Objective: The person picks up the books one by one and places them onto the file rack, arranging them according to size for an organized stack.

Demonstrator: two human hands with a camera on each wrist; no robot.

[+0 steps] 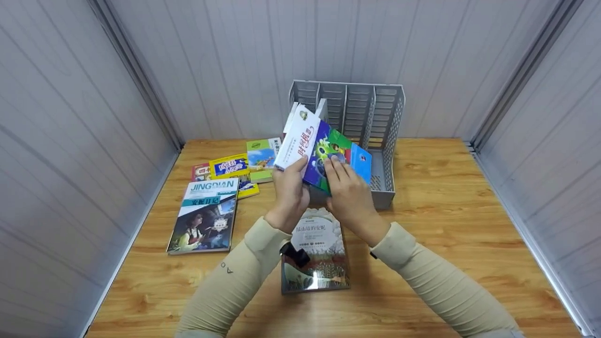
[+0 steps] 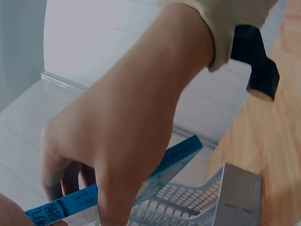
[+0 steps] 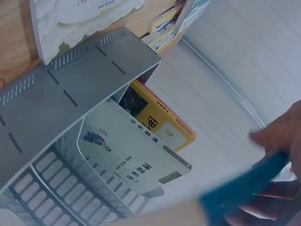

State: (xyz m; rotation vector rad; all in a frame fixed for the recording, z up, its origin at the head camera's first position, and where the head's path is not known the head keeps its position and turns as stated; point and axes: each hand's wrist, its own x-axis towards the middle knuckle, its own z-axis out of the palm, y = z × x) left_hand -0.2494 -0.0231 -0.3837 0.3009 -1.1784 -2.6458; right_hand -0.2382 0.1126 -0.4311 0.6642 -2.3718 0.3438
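Above the front left of a grey divided file rack point(image 1: 385, 199), both hands hold a tilted book point(image 1: 296, 136) with a white, purple, green and blue cover. My left hand point(image 1: 290, 190) grips its lower left part, thumb on the cover. In the left wrist view, the left hand point(image 2: 117, 127) has its fingers bent round the blue spine point(image 2: 176, 153). My right hand point(image 1: 352, 197) lays its fingers on the cover and grips the lower edge, its thumb mostly hidden. A white book point(image 3: 136, 146) and a yellow book point(image 3: 171, 127) stand in the rack's end compartments.
A dark-covered book point(image 1: 319, 253) lies in front of the rack. To the left, a JINGDIAN book point(image 1: 202, 216) lies near a yellow book point(image 1: 228, 165), a green book point(image 1: 260, 157) and a red one point(image 1: 201, 171). Panel walls point(image 1: 244, 61) enclose the wooden table point(image 1: 436, 234).
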